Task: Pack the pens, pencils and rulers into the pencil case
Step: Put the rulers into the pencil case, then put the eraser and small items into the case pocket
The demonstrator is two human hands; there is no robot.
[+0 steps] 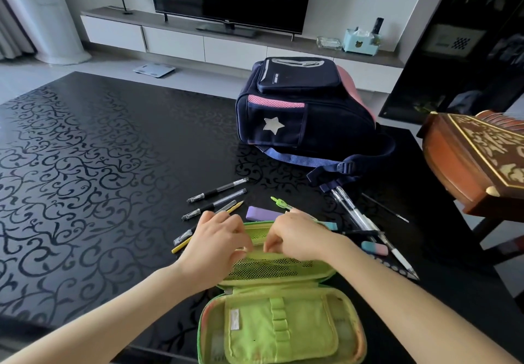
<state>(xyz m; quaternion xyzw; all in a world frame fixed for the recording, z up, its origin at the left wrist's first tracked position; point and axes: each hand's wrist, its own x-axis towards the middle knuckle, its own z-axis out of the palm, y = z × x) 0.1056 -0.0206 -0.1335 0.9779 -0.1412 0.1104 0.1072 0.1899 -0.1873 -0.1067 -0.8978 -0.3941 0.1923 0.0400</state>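
Note:
A green pencil case point(280, 327) lies open on the black table near the front edge. Its mesh divider flap point(272, 264) stands in the middle. My left hand point(218, 239) and my right hand point(300, 236) both pinch the flap's top edge. Left of the hands lie three black gel pens point(218, 191) and a yellow pencil point(234, 208), partly hidden under my left hand. To the right lie clear pens point(354, 213), a thin black refill point(385, 208) and a patterned ruler point(397, 267) under my right forearm.
A navy and pink backpack point(300, 108) lies at the back right of the table, straps toward the pens. A purple eraser point(263, 213), a green compass point(280, 202) and a pink-blue eraser point(374, 247) lie near the case. A wooden zither point(476, 159) juts in from the right.

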